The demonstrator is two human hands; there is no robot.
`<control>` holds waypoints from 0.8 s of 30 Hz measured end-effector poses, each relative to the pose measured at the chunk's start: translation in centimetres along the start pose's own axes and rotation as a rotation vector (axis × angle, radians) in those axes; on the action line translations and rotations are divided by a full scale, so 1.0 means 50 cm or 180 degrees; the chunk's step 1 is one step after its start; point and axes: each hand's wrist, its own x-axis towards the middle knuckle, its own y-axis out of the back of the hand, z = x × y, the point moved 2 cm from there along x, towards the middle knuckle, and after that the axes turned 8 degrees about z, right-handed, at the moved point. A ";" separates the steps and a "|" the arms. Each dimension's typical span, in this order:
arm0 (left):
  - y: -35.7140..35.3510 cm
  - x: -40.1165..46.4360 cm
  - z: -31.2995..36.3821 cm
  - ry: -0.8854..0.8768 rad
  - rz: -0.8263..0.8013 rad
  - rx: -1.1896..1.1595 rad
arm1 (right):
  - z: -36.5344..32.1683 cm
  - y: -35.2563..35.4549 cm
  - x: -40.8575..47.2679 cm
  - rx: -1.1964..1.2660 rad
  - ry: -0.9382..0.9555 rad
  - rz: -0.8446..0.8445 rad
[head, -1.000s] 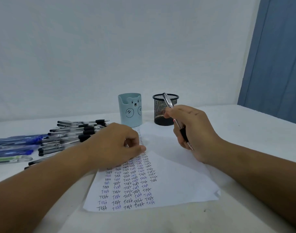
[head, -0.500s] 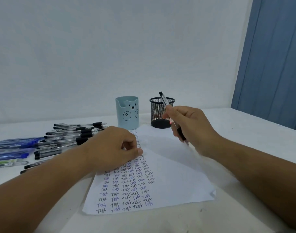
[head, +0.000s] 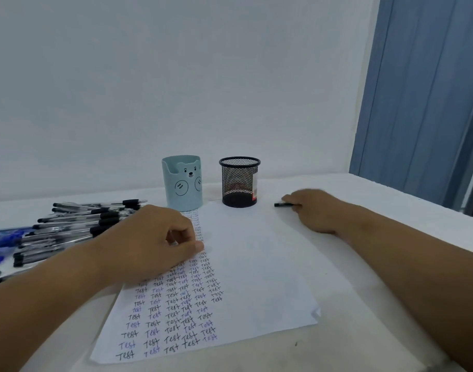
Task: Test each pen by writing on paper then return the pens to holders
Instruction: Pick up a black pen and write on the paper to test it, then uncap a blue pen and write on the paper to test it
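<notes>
Head view: the right hand [head: 314,210] has come down from its raised writing pose over the paper [head: 257,277] and now lies low on the white table [head: 364,194], to the right of the black mesh holder [head: 239,182] and well clear of it. A second ago it held a clear pen with a black grip upright over the sheet; now only a short black pen end [head: 281,204] shows, pointing left from under the fingers, flat on the table. The hand is blurred, so I cannot tell whether the fingers pinch the pen or are letting it go.

The left hand [head: 152,242] has not shifted: loosely curled, thumb and fingers resting on the sheet, holding nothing I can see, left of and nearer than the mesh holder. The columns of "Test" run under it.

The mesh holder and the blue bear holder [head: 182,183] just to its left both appear to hold no pens. The pile of pens [head: 77,226] lies further left.

I judge that this pen has been tested and is being laid aside on the table, not dropped into a holder, so the return step remains to be done.
</notes>
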 end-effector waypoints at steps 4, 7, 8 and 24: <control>0.001 -0.001 0.004 0.0005 -0.0035 -0.0010 | 0.006 -0.006 -0.008 0.0005 0.0026 -0.0337; 0.003 -0.003 0.008 -0.0027 -0.0037 -0.0013 | -0.008 0.006 -0.022 0.0004 0.0064 -0.0158; 0.006 -0.003 0.009 -0.0032 -0.0033 -0.0041 | -0.020 0.010 -0.028 0.0094 0.0120 0.0040; 0.279 -0.046 -0.162 0.1117 0.0169 0.0804 | -0.397 0.020 -0.086 0.0732 0.2701 -0.0131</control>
